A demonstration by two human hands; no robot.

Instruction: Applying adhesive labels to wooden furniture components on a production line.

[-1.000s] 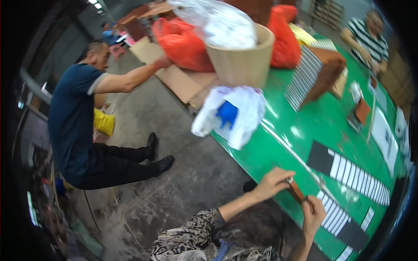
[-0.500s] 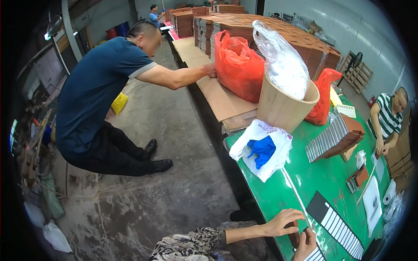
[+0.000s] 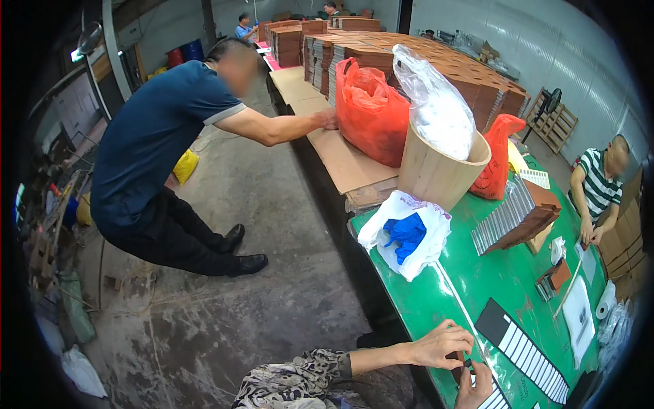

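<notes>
At the near edge of the green table (image 3: pixel 507 283), my left hand (image 3: pixel 439 346) has its fingers closed around a small reddish-brown piece (image 3: pixel 458 356), largely covered by the hand. My right hand (image 3: pixel 475 387) is closed just below it, its thumb and finger pinched at a tiny black piece (image 3: pixel 467 363) against the brown one. Beside my hands lies a black sheet with a row of white strips (image 3: pixel 523 346). A similar striped sheet (image 3: pixel 496 399) shows partly from under my right hand.
A white bag with blue gloves (image 3: pixel 407 235), a tall wooden bucket (image 3: pixel 436 174), red bags (image 3: pixel 371 116) and stacked brown tiles (image 3: pixel 518 215) stand farther along. A person in dark blue (image 3: pixel 160 143) leans on the table at left; another in stripes (image 3: pixel 596 187) works at far right.
My fingertips have come closer together at the brown piece, and the black piece now shows between them. The whole view has shifted slightly.
</notes>
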